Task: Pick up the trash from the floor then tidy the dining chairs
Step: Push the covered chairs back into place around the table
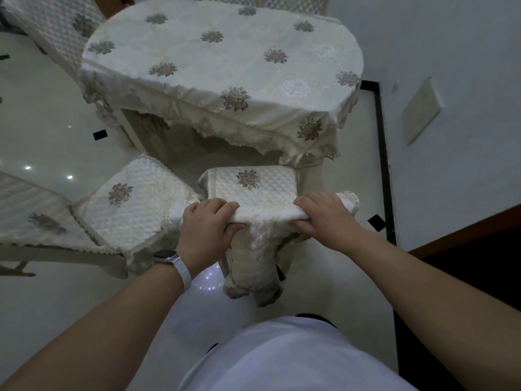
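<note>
A dining chair [262, 184] with a cream quilted cover stands right in front of me, its seat facing the table [225, 60]. My left hand [208, 227] grips the left part of the chair's covered top rail. My right hand [324, 215] grips the right part of the same rail. The cover's lace back flap hangs down below my hands. A second covered chair [132, 204] stands just to the left, angled away from the table. No trash shows on the floor.
A flowered cream cloth drapes the table. Another covered chair [56, 32] stands at the far left of the table. A covered chair part [36, 221] lies at the left edge. A white wall [451, 80] is close on the right, a dark doorway at lower right.
</note>
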The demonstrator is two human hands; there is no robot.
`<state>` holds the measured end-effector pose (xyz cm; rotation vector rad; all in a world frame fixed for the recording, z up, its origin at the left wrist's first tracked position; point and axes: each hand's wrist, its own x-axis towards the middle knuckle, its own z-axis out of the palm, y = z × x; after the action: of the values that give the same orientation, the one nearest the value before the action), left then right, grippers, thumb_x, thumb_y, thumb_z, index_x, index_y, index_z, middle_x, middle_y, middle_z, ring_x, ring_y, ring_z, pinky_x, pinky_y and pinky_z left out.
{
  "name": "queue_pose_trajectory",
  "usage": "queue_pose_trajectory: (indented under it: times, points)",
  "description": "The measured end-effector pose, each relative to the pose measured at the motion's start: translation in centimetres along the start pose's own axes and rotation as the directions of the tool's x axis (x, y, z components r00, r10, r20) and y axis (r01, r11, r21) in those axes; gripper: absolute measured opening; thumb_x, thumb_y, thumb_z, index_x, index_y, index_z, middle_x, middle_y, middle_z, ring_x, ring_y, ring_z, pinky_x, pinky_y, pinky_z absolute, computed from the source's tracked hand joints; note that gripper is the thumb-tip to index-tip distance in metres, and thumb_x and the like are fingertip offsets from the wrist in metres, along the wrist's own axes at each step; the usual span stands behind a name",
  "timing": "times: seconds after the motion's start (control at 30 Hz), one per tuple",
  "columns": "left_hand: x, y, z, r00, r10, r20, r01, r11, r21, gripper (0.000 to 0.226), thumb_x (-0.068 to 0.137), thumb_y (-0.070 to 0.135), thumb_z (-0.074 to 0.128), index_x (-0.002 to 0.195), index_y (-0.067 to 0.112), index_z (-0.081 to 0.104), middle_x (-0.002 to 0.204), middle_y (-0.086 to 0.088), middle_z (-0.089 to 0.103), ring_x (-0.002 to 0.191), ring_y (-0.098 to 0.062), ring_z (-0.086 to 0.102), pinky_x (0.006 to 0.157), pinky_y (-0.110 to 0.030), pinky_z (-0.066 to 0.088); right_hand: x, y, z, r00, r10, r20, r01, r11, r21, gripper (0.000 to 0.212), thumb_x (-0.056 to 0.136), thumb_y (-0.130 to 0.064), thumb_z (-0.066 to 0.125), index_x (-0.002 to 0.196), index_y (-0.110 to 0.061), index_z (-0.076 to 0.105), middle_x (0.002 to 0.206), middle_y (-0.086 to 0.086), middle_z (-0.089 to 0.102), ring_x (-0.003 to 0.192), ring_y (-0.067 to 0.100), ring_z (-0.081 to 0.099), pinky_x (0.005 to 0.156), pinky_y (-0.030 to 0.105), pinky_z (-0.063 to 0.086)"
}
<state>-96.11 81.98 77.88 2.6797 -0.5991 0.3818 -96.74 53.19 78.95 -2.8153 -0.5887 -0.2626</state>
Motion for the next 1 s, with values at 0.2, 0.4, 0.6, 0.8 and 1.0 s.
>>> queue_pose_trajectory:
  times: [0.2, 0.4, 0.6, 0.8, 1.0]
  points:
    - [1.9, -1.2, 0.9, 0.998, -0.029, -0.051, 0.028, 0.999, -0.028, 0.042, 0.089, 0.052, 0.05, 0.112, 0.02, 0.065, 0.104, -0.002, 0.064, 0.1, -0.026, 0.057, 0.099, -0.056, 0.037, 2.3, 0.3, 0.1, 0.996, 0.028, -0.087, -0.022, 0.997, 0.071, 0.04, 0.08, -0.044, 0.055, 0.096, -0.01, 0.068, 0.088, 0.007, 0.064, 0.077, 0.03, 0.058, 0.069, 0.038, 0.044]
    - [5.1, -3.2, 1.8, 0.998, -0.023, -0.054, 0.019, 0.998, -0.058, 0.043, 0.089, 0.049, 0.05, 0.115, 0.018, 0.065, 0.105, -0.004, 0.063, 0.103, -0.022, 0.049, 0.101, -0.06, 0.032, 5.5, 2.2, 1.1, 0.994, 0.02, -0.108, -0.011, 0.996, 0.091, 0.043, 0.08, -0.048, 0.056, 0.098, -0.012, 0.068, 0.092, 0.005, 0.064, 0.081, 0.03, 0.059, 0.072, 0.038, 0.041]
    - [9.2, -4.9, 2.0, 0.999, -0.025, -0.025, 0.021, 0.993, -0.114, 0.042, 0.089, 0.047, 0.053, 0.117, 0.018, 0.065, 0.104, -0.001, 0.059, 0.103, -0.021, 0.048, 0.101, -0.063, 0.033, 9.4, 4.6, 2.5, 0.987, 0.015, -0.163, 0.004, 0.993, 0.115, 0.04, 0.08, -0.05, 0.061, 0.097, -0.014, 0.069, 0.092, 0.003, 0.064, 0.082, 0.028, 0.061, 0.072, 0.036, 0.039]
    - [13.5, -6.0, 1.7, 0.999, -0.032, -0.042, 0.028, 0.995, -0.099, 0.042, 0.086, 0.048, 0.057, 0.11, 0.016, 0.067, 0.102, 0.0, 0.059, 0.101, -0.019, 0.05, 0.097, -0.054, 0.037, 13.5, 6.4, 2.6, 0.961, 0.011, -0.275, 0.043, 0.981, 0.192, 0.04, 0.079, -0.049, 0.065, 0.091, -0.012, 0.072, 0.088, 0.003, 0.069, 0.079, 0.028, 0.064, 0.069, 0.039, 0.047]
    - [16.7, -6.9, 2.5, 0.992, 0.044, -0.115, -0.046, 0.999, -0.018, 0.046, 0.091, 0.052, 0.052, 0.111, 0.015, 0.07, 0.102, -0.004, 0.064, 0.097, -0.025, 0.056, 0.089, -0.045, 0.039, 16.0, 8.3, 2.1, 0.948, -0.023, -0.318, 0.073, 0.987, 0.146, 0.038, 0.08, -0.05, 0.064, 0.093, -0.015, 0.072, 0.087, 0.001, 0.067, 0.078, 0.026, 0.062, 0.069, 0.037, 0.045]
